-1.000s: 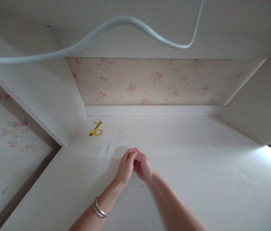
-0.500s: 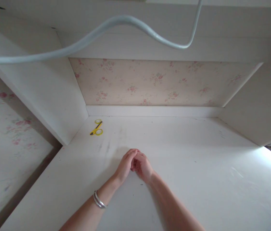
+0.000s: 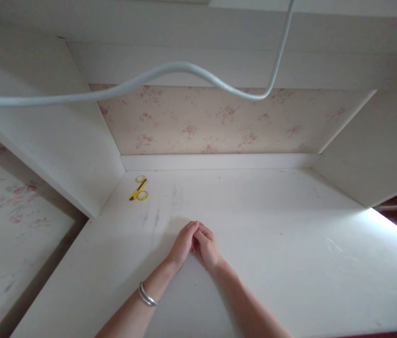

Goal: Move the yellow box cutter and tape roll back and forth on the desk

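Note:
My left hand (image 3: 183,245) and my right hand (image 3: 207,246) rest together on the white desktop (image 3: 254,272), their fingers curled in and meeting at the tips. No object shows between them, though part of the fingers is hidden under the palms. Two silver bangles (image 3: 146,295) circle my left wrist. Farther back on the left lies a slim yellow-and-black tool (image 3: 136,190), seemingly a utility knife. Beside it are two thin yellow rings, one behind (image 3: 136,180) and one in front (image 3: 146,196), which look like rolls of tape.
A pale cable (image 3: 170,67) hangs across the upper view, close to the camera. White side panels stand at left (image 3: 78,155) and right (image 3: 370,155). Floral wallpaper (image 3: 198,117) covers the back above a low white strip (image 3: 215,162). Dark smudges mark the desktop.
The view has shifted a little, and the cable sits lower in it. My right hand has turned slightly inward against my left. The yellow things still lie on the desktop.

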